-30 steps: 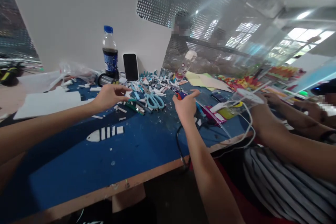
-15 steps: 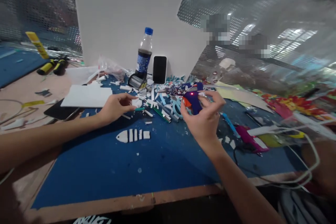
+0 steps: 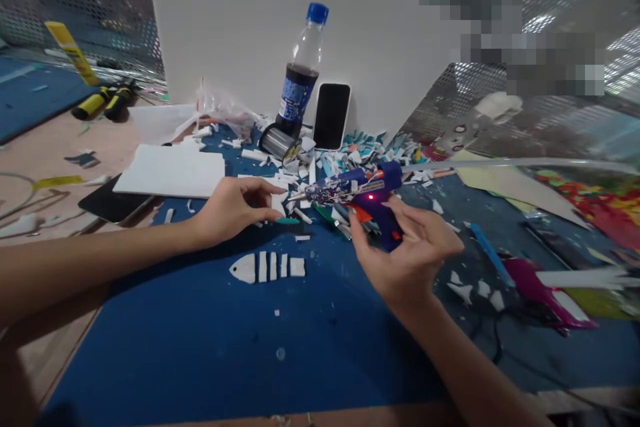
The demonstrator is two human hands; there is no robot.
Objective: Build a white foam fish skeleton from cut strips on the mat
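In my right hand point(image 3: 417, 253) is a purple-blue hot glue gun point(image 3: 383, 213) with an orange trigger, a lit red light and a clear glue stick point(image 3: 470, 163) out of its back. Its nozzle points left, close to the fingertips of my left hand point(image 3: 233, 210). That hand pinches a small white foam piece point(image 3: 279, 203); a teal sliver point(image 3: 287, 221) shows by the thumb tip. Below lies a row of white pieces shaped like a fish: a pointed head point(image 3: 245, 269) with a dark eye hole, several narrow strips point(image 3: 273, 266) and a squarish end piece point(image 3: 297, 267), set apart.
White and teal scraps point(image 3: 365, 147) are heaped behind the hands. A cola bottle point(image 3: 299, 90), a small spool point(image 3: 280, 142) and a phone point(image 3: 331, 117) stand there against a white board point(image 3: 240, 27). A white foam sheet point(image 3: 170, 170) lies left; a magenta tool point(image 3: 545, 293) lies right.
The view has shifted and come closer. My right hand has turned the glue gun side-on, and its nozzle is now near the white piece in my left hand. The fish pieces lie as before.
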